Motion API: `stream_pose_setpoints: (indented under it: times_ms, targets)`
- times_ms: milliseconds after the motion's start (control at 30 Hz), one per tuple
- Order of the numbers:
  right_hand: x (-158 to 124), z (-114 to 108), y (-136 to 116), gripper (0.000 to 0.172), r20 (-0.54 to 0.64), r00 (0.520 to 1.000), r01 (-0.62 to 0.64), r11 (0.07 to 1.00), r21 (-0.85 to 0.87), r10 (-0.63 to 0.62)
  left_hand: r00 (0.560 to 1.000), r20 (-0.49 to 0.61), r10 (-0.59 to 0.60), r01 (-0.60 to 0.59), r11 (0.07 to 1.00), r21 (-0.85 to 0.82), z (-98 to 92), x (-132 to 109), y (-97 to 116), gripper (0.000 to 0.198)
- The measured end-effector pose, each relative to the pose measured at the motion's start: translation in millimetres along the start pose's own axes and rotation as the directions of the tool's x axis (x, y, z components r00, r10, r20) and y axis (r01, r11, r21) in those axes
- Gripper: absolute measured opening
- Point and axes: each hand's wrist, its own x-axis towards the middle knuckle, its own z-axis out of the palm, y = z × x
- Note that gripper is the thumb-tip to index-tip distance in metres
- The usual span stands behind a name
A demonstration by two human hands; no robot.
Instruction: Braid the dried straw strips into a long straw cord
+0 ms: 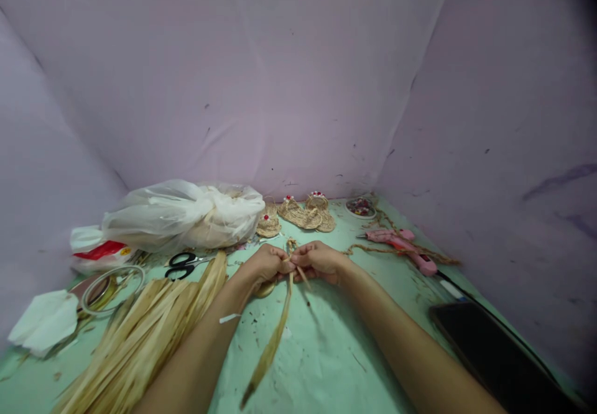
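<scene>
My left hand (265,266) and my right hand (318,260) meet at the middle of the green table, both pinched on a thin braid of dried straw (291,246) that rises between the fingertips. Loose straw strips (273,339) hang from the pinch and trail toward me across the table. A small coiled straw piece (265,289) lies under my left hand. A thick bundle of flat straw strips (149,333) lies just left of my left forearm.
Black scissors (183,265) and a tape roll (112,288) lie at left, near white tissue (44,321) and plastic bags (186,215). Small woven straw sandals (303,212) sit at the back. A pink glue gun (401,245) and a dark phone (494,355) lie right.
</scene>
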Motion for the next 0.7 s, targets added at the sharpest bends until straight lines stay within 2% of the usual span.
stream_pose_setpoints:
  times_ms: [67, 133, 267, 333, 400, 500, 700]
  targets:
    - [0, -3, -1, 0.013, 0.04, 0.999, -0.016, 1.0, -0.002, 0.016, 1.0, 0.014, -0.001, 0.001, 1.0, 0.007, -0.7, 0, 0, 0.02]
    - [0, -5, -3, 0.015, 0.03, 0.999, -0.019, 0.998, -0.063, 0.021, 1.0, 0.015, -0.007, 0.007, 1.0, 0.02, -0.5, 0, 0, 0.018]
    - [-2, -2, -6, 0.018, -0.067, 0.997, 0.023, 0.956, -0.292, -0.045, 0.999, -0.032, -0.004, 0.005, 1.0, 0.025, 2.7, -3, 3, 0.019]
    - [-2, 0, -6, 0.016, -0.131, 0.99, 0.011, 0.943, -0.333, -0.058, 0.999, -0.049, -0.002, 0.003, 1.0, 0.026, 4.7, -5, 5, 0.02]
    - [-1, 2, -3, 0.014, -0.191, 0.978, 0.011, 0.943, -0.332, -0.079, 0.998, -0.056, -0.003, 0.006, 0.999, 0.04, 6.5, -6, 7, 0.019]
    - [2, 1, 1, 0.021, -0.235, 0.964, 0.043, 0.942, -0.332, -0.127, 0.997, -0.075, -0.003, 0.008, 0.998, 0.063, 8.4, -7, 8, 0.018]
    - [3, -9, 1, 0.026, -0.106, 0.994, -0.022, 0.983, -0.183, 0.002, 0.996, -0.088, 0.016, -0.018, 1.0, -0.019, 11.0, -5, 6, 0.025]
